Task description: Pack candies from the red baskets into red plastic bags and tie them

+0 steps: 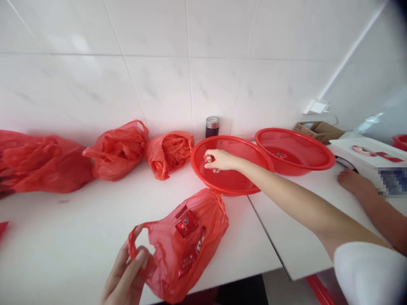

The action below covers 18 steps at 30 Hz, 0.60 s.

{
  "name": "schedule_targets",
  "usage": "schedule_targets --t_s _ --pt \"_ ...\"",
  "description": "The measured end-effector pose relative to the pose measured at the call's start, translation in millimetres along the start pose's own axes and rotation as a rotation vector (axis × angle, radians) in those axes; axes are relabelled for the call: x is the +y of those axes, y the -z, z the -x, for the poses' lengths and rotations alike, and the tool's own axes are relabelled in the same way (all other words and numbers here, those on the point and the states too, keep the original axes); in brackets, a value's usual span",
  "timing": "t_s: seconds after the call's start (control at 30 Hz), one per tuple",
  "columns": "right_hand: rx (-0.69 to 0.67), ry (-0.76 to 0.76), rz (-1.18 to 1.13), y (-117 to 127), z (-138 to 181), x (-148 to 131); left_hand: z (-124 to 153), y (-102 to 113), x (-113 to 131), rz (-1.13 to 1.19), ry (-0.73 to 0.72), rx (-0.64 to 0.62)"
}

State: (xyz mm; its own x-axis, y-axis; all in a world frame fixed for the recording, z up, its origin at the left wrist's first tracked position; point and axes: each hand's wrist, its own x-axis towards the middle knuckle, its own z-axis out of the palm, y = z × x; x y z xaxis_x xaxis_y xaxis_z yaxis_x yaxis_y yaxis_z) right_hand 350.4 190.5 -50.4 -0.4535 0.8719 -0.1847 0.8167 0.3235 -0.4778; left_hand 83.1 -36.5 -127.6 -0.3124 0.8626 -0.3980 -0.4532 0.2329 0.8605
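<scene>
My left hand (129, 271) is closed on the handle of a red plastic bag (162, 254) at the table's front edge. Its mouth gapes, and several small red packets (186, 221) show inside. Over the nearer red plastic basket (232, 184), my right hand (222, 160) is closed around a small red packet (209, 159), mostly hidden by the fingers. The inside of that basket is partly covered by my hand and forearm.
Three knotted or bunched red bags (117, 152) line the wall on the left. A dark flask (212, 127) stands behind the basket. Another red basket (295, 165) holds a small packet. At right are a cardboard box (318, 132) and another person's hand (354, 180).
</scene>
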Motion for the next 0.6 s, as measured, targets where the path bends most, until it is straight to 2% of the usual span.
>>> schedule_targets --t_s 0.1,0.13,0.23,0.33,0.43,0.5,0.6 --pt "-0.073 0.263 -0.235 -16.7 31.8 -45.4 1.3 -7.3 5.8 -0.002 -0.026 -0.044" --pt "-0.111 0.331 -0.224 -25.7 42.5 -58.2 1.9 -10.0 8.0 0.006 -0.039 -0.057" --pt "-0.158 0.428 0.103 -53.4 67.3 -79.6 5.0 -15.7 16.6 0.026 -0.099 -0.094" --pt "-0.263 0.418 0.415 -66.6 79.6 -75.0 8.0 -14.0 29.0 -0.007 -0.179 -0.101" --pt "-0.383 0.398 0.505 -59.9 89.3 -61.2 7.7 -3.3 46.1 -0.053 -0.240 -0.067" --pt "-0.359 0.404 0.442 -48.2 98.5 -55.3 5.0 7.2 60.0 -0.058 -0.291 -0.022" --pt "-0.256 0.463 0.247 -26.7 115.5 -54.3 -3.3 24.7 82.1 -0.019 -0.397 0.017"
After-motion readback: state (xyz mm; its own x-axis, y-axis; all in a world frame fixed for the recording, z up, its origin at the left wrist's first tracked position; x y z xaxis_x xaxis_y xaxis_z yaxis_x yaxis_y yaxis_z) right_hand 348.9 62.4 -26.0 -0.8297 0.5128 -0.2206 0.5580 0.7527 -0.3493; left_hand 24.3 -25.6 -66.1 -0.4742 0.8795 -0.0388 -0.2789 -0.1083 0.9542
